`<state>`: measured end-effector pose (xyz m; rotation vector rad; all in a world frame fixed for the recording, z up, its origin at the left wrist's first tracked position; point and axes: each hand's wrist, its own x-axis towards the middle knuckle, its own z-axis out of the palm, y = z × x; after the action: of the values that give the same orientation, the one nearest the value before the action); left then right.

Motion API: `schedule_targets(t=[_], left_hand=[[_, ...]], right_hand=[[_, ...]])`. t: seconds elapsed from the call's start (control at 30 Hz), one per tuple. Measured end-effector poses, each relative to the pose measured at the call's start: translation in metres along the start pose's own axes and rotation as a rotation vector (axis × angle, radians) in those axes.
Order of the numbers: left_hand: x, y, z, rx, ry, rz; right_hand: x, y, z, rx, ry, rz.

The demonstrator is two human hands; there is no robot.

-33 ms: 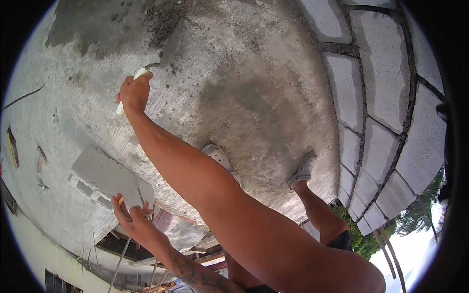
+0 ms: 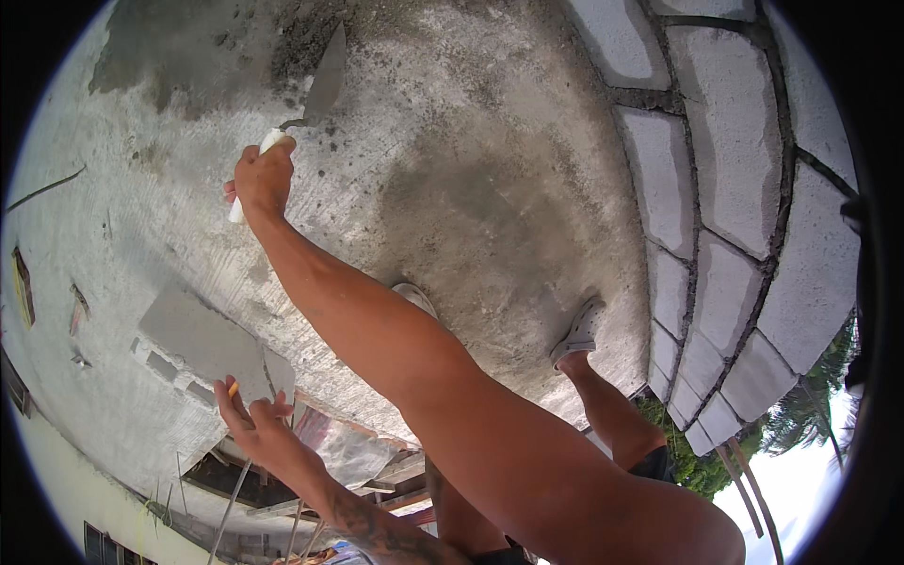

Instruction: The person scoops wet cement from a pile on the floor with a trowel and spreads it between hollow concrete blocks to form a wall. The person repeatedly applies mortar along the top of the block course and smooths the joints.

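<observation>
My right hand [image 2: 261, 179] grips the white handle [image 2: 275, 138] of a trowel, whose grey pointed blade [image 2: 323, 80] is over the concrete floor [image 2: 188, 245] beside a dark, gritty wet patch [image 2: 151, 52]. Lower left, my left hand [image 2: 264, 424] has a small orange cigarette-like stick [image 2: 234, 389] between its fingers, the others loosely bent. It hangs over or near a grey concrete block [image 2: 207, 339] that lies on the floor; whether it touches the block I cannot tell. My feet in pale clogs [image 2: 579, 334] stand on the floor, partly hidden by my arm.
A wall of pale blocks with dark mortar joints [image 2: 730, 127] curves along the right. At the lower left are an opening [image 2: 226, 476] with timber, upright metal rods [image 2: 229, 508] and plastic sheeting [image 2: 353, 452]. Scraps of wood [image 2: 24, 287] lie at the far left; foliage shows lower right.
My right hand and the trowel have shifted very slightly to the right, and more of the blade's outline shows. My left hand looks nearly unmoved.
</observation>
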<state>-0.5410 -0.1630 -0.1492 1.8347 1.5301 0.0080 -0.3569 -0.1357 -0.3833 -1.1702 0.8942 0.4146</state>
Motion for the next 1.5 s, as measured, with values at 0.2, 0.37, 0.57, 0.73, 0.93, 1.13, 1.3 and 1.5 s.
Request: schedule_targets(t=[0.2, 0.37, 0.57, 0.73, 0.93, 1.13, 1.3, 1.5], left_hand=[[0.008, 0.013, 0.009, -0.069, -0.025, -0.011], [0.017, -0.001, 0.016, -0.064, -0.025, 0.006], [0.029, 0.000, 0.010, -0.034, -0.025, -0.025], [0.028, 0.013, 0.017, -0.113, -0.077, -0.012], [0.013, 0.029, 0.043, -0.173, -0.240, -0.006], [0.042, 0.046, 0.066, -0.086, -0.280, -0.030], [0.033, 0.099, 0.084, -0.053, -0.291, -0.071], [0.005, 0.220, 0.092, 0.080, -0.490, 0.079]], right_hand=[[-0.034, -0.043, -0.277, -0.052, 0.435, -0.095], [0.029, -0.037, -0.302, 0.231, 0.785, 0.061], [0.064, -0.046, -0.056, -0.059, 0.150, -0.027], [0.019, -0.117, -0.161, -0.324, 0.068, -0.087], [0.030, -0.178, -0.387, 0.344, 0.745, 0.080], [0.190, -0.213, -0.231, 0.448, 0.622, 0.070], [0.199, -0.192, -0.103, -0.155, 0.171, 0.050], [0.112, -0.258, -0.256, -1.256, 0.244, -0.054]])
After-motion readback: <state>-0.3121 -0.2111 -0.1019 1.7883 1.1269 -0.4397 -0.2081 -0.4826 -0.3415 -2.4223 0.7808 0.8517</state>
